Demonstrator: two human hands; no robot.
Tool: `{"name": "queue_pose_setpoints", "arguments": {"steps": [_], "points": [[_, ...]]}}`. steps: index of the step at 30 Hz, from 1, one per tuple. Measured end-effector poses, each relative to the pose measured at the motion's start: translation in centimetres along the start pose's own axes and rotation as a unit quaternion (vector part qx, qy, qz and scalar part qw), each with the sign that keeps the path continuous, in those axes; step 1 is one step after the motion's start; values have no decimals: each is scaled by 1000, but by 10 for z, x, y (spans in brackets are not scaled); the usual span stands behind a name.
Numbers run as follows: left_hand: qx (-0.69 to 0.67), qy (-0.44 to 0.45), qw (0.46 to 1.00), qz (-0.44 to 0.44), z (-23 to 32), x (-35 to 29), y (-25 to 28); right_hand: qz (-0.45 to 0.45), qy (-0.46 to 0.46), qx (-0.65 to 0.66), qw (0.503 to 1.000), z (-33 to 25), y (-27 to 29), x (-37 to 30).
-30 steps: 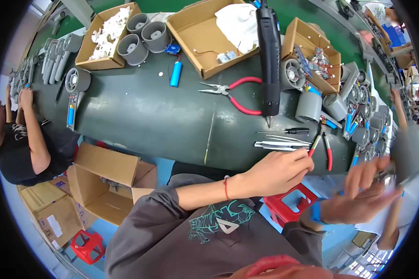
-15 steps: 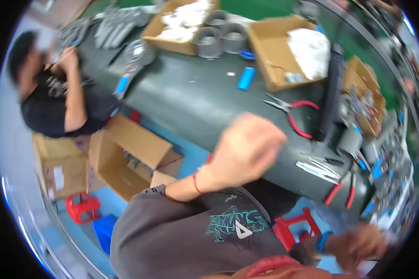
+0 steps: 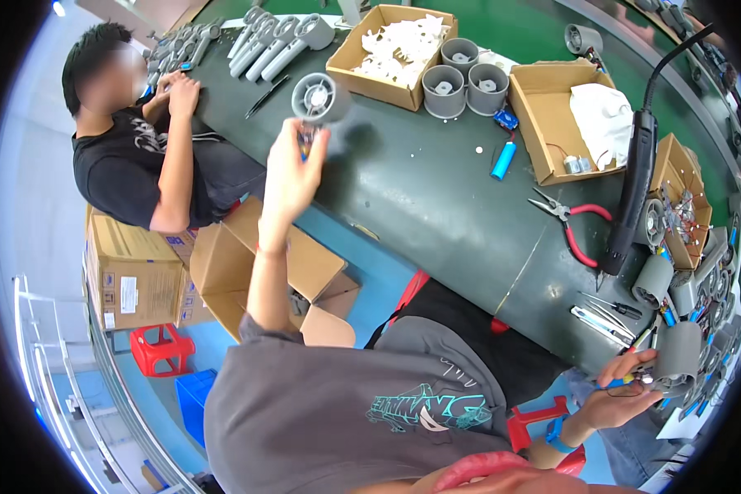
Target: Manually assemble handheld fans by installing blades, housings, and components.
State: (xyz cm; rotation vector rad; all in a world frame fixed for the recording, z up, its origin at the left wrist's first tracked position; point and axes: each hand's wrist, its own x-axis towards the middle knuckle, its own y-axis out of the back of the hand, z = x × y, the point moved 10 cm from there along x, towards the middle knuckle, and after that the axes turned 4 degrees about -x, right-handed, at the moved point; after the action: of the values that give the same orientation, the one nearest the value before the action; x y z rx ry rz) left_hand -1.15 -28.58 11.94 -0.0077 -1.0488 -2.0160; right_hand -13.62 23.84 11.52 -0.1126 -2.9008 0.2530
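My left hand [image 3: 292, 177] reaches over the far left of the table, its fingers closed round the wired lower part of a grey round fan housing [image 3: 313, 97]. Coloured bits show between thumb and fingers; the rest of that part is hidden by the hand. At the lower right, my right hand [image 3: 622, 399] grips a second grey fan housing [image 3: 678, 356] by its wired end, where a blue and yellow piece and thin wires stick out. Red-handled pliers [image 3: 583, 230] lie between the hands, beside a thick black corded tool [image 3: 634, 185].
Cardboard boxes hold white parts [image 3: 399, 49], a white bag [image 3: 603, 115] and wired pieces [image 3: 685, 210]. Grey cylinders [image 3: 445, 92] and a blue battery [image 3: 504, 160] stand or lie nearby. Tweezers [image 3: 603, 317] and many housings crowd the right. A co-worker [image 3: 132, 156] sits at left.
My left hand has moved left and away from me to the fan housing and taken hold of it. My right hand has come up to the table's right edge, now holding a housing. The view has shifted.
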Motion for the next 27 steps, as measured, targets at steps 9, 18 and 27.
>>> {"name": "queue_pose_setpoints", "arguments": {"steps": [9, 18, 27], "points": [[-682, 133, 686, -217, 154, -72, -76, 45, -121, 30, 991, 43, 37, 2], [-697, -290, 518, -400, 271, -96, 14, -23, -136, 19, 990, 60, 10, 2], [-641, 40, 493, -587, 258, -97, -37, 1, -135, 25, 990, 59, 16, 3]]}}
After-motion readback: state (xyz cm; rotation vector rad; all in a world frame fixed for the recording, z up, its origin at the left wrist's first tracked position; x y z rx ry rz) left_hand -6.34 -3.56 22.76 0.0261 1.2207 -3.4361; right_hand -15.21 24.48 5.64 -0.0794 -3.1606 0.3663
